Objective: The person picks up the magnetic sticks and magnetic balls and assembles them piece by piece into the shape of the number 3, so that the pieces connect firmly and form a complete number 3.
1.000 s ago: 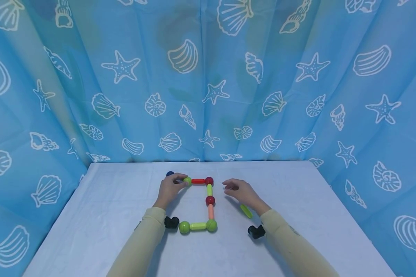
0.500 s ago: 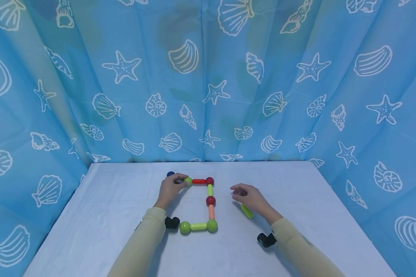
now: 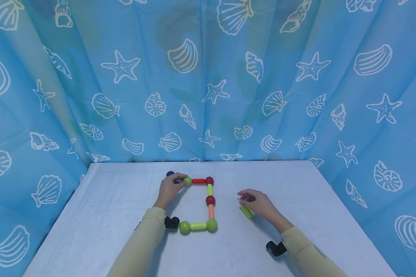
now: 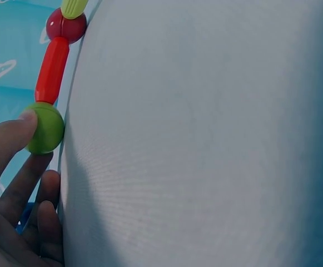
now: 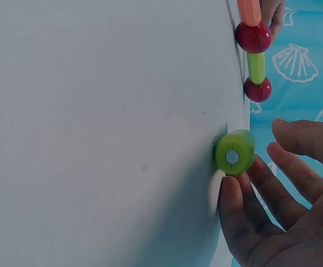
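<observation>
My left hand (image 3: 168,191) pinches a light green ball (image 4: 49,133) between thumb and finger. That ball meets a red rod (image 3: 198,181), which joins a dark red ball (image 3: 209,180). From there a green rod (image 3: 209,189), another dark red ball (image 3: 210,200) and a salmon rod (image 3: 211,211) run toward me to a green ball (image 3: 212,225). A pale green rod (image 3: 198,226) leads left to one more green ball (image 3: 185,227). My right hand (image 3: 260,204) holds nothing, its fingers spread about a loose green rod (image 5: 234,156) on the table.
A dark blue ball (image 3: 170,174) lies behind my left hand, partly covered. Black wrist cameras (image 3: 275,248) hang under both forearms. A blue shell-print curtain (image 3: 201,96) stands along the back and sides of the white table (image 3: 124,184).
My right hand has moved right and toward me, from beside the chain of rods and balls to the loose green rod. The left hand keeps its pinch on the green ball.
</observation>
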`<state>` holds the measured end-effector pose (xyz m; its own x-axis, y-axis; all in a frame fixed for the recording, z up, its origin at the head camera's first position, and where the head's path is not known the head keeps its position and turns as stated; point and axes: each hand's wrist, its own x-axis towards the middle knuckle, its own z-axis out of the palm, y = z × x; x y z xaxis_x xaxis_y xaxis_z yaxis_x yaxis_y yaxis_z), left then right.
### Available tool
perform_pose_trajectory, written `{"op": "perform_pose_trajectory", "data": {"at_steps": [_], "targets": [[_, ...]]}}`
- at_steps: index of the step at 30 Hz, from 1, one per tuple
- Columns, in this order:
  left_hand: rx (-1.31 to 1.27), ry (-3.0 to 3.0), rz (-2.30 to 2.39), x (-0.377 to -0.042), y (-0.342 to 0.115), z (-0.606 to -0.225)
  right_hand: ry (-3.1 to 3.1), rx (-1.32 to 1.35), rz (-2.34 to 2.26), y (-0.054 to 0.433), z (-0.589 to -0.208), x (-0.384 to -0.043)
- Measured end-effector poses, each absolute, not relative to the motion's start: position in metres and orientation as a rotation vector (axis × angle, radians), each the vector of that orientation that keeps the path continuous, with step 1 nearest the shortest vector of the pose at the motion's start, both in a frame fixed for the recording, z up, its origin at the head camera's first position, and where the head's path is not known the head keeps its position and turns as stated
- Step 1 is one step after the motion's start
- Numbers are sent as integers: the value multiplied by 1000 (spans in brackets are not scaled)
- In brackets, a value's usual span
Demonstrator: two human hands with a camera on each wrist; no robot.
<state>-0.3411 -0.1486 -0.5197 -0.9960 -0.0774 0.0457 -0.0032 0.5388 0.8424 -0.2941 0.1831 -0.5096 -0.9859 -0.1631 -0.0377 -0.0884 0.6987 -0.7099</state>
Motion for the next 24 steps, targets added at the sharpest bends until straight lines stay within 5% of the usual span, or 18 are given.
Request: {"op": "perform_pose_trajectory", "data": {"at_steps": [24], "targets": [[78, -2698, -1477, -344, -148, -522, 2789, -124, -1188, 199, -513, -268]]}}
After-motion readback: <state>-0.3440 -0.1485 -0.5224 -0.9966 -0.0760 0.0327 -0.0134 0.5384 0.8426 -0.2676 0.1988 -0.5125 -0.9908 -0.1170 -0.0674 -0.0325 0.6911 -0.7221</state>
